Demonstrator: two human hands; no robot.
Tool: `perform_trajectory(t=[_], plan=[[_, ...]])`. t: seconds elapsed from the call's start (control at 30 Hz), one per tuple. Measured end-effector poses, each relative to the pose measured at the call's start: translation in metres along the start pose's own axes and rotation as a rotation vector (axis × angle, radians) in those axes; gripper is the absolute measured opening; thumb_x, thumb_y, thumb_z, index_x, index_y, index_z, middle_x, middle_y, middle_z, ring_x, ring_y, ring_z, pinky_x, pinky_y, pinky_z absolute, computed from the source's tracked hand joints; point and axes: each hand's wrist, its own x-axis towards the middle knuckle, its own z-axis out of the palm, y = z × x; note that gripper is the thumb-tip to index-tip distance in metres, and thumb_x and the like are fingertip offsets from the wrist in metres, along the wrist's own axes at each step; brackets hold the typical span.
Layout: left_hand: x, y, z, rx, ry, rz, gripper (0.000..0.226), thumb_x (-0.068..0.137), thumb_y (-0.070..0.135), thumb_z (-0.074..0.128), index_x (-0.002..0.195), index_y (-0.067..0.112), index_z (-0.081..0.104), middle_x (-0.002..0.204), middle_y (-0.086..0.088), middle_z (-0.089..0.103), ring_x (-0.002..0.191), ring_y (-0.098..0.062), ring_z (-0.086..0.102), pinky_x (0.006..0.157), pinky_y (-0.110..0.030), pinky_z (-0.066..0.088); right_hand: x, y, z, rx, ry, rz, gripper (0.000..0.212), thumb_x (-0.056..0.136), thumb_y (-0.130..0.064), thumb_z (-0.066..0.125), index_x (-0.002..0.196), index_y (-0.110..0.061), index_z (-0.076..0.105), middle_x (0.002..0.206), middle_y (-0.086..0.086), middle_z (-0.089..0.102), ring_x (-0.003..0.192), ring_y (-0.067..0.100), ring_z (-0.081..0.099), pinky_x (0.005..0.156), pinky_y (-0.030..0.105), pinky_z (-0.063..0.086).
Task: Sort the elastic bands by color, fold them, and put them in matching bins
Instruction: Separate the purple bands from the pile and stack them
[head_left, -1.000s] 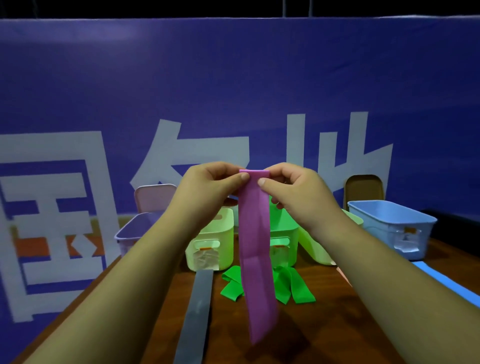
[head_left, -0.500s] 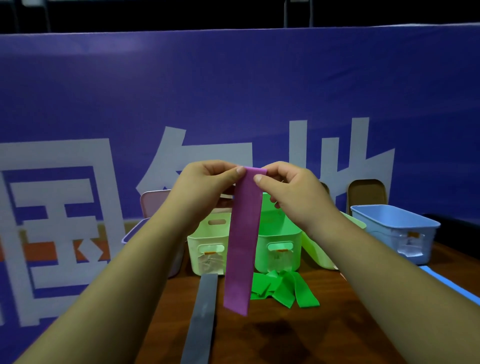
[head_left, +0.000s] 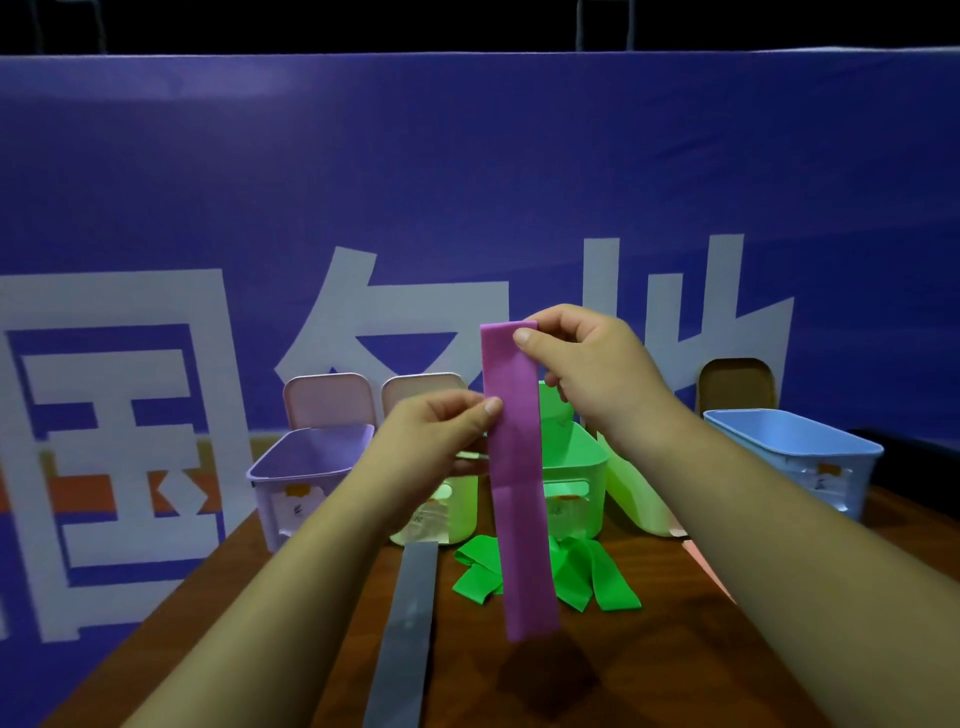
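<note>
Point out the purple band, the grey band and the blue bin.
purple band (head_left: 517, 493): head view, middle of the hanging strip.
grey band (head_left: 408, 623): head view, middle of the strip.
blue bin (head_left: 847, 488): head view, front wall.

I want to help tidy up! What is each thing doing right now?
purple band, hanging down unfolded, off the table
right hand, pinches its top end
left hand, pinches its edge lower down
green bands, loose heap on the table
grey band, lying flat on the table
purple bin, upright, open
blue bin, upright, open

Purple band (head_left: 517, 483), green bands (head_left: 576, 571)
</note>
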Motion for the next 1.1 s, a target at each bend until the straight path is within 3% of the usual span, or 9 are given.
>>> perform_trajectory(t=[0.1, 0.2, 0.27, 0.4, 0.57, 0.83, 0.97, 1.03, 1.1], plan=[[-0.004, -0.025, 0.005, 0.000, -0.055, -0.044, 0.024, 0.102, 0.028, 0.068, 0.117, 0.012, 0.077, 0.107, -0.010, 0.081, 0.101, -0.028, 0.077, 0.088, -0.040, 0.065, 0.002, 0.002, 0.002, -0.020, -0.003, -0.002, 0.012, 0.105, -0.029, 0.067, 0.103, -0.025, 0.078, 0.070, -0.016, 0.067, 0.059, -0.004, 0.056, 0.054, 0.012, 0.046], [-0.009, -0.040, 0.008, 0.023, -0.068, -0.064, 0.021, 0.102, 0.027, 0.069, 0.118, 0.015, 0.076, 0.105, -0.002, 0.082, 0.091, -0.014, 0.077, 0.074, -0.026, 0.061, 0.005, 0.005, 0.004, -0.046, -0.006, 0.003, 0.013, 0.106, -0.030, 0.066, 0.107, -0.026, 0.077, 0.072, -0.013, 0.068, 0.059, -0.002, 0.058, 0.053, 0.011, 0.046], [-0.011, -0.048, 0.009, 0.014, -0.068, -0.087, 0.019, 0.103, 0.022, 0.067, 0.119, 0.017, 0.075, 0.105, 0.001, 0.082, 0.090, -0.010, 0.078, 0.073, -0.022, 0.060, 0.008, 0.007, 0.007, -0.043, -0.008, 0.014, 0.013, 0.107, -0.030, 0.065, 0.109, -0.025, 0.077, 0.077, -0.012, 0.070, 0.059, -0.001, 0.060, 0.053, 0.012, 0.046], [-0.014, -0.063, 0.004, 0.055, -0.052, -0.131, 0.017, 0.102, 0.020, 0.070, 0.117, 0.017, 0.076, 0.108, -0.006, 0.082, 0.091, -0.019, 0.073, 0.082, -0.036, 0.057, 0.014, 0.009, 0.017, 0.001, 0.014, 0.025, 0.012, 0.106, -0.029, 0.065, 0.107, -0.026, 0.076, 0.080, -0.010, 0.072, 0.060, 0.005, 0.063, 0.053, 0.015, 0.046], [-0.033, -0.076, -0.008, 0.157, -0.054, -0.165, 0.017, 0.101, 0.022, 0.071, 0.117, 0.021, 0.078, 0.112, -0.006, 0.080, 0.096, -0.020, 0.072, 0.078, -0.034, 0.055, 0.024, 0.016, 0.036, 0.010, 0.028, 0.053, 0.014, 0.107, -0.031, 0.064, 0.108, -0.025, 0.077, 0.081, -0.007, 0.075, 0.059, 0.003, 0.064, 0.054, 0.016, 0.048], [-0.096, -0.079, -0.052, 0.126, -0.004, -0.311, 0.019, 0.098, 0.023, 0.075, 0.117, 0.021, 0.077, 0.112, 0.003, 0.080, 0.106, -0.021, 0.075, 0.095, -0.045, 0.061, 0.042, 0.049, 0.100, 0.012, 0.020, 0.135, 0.012, 0.103, -0.029, 0.069, 0.093, -0.026, 0.074, 0.078, -0.005, 0.072, 0.053, 0.008, 0.061, 0.063, 0.030, 0.058], [-0.137, -0.078, -0.088, 0.069, 0.035, -0.443, 0.021, 0.092, 0.028, 0.081, 0.113, 0.023, 0.080, 0.114, -0.002, 0.080, 0.111, -0.029, 0.075, 0.103, -0.050, 0.059, 0.038, 0.074, 0.145, 0.029, -0.011, 0.235, 0.015, 0.103, -0.027, 0.069, 0.093, -0.019, 0.076, 0.071, 0.001, 0.068, 0.054, 0.012, 0.060, 0.054, 0.027, 0.050], [-0.155, -0.077, -0.104, 0.026, 0.087, -0.489, 0.018, 0.093, 0.023, 0.080, 0.110, 0.017, 0.081, 0.110, -0.008, 0.080, 0.107, -0.036, 0.076, 0.103, -0.050, 0.058, 0.032, 0.085, 0.170, 0.042, -0.036, 0.281, 0.016, 0.102, -0.025, 0.069, 0.092, -0.014, 0.076, 0.069, 0.002, 0.065, 0.052, 0.013, 0.056, 0.054, 0.027, 0.046], [-0.172, -0.075, -0.118, -0.002, 0.137, -0.532, 0.014, 0.094, 0.021, 0.078, 0.105, 0.013, 0.081, 0.102, -0.015, 0.079, 0.090, -0.034, 0.075, 0.093, -0.043, 0.060, 0.023, 0.093, 0.197, 0.049, -0.071, 0.307, 0.020, 0.102, -0.024, 0.070, 0.084, -0.019, 0.073, 0.069, -0.001, 0.064, 0.054, 0.014, 0.056, 0.059, 0.029, 0.045]])
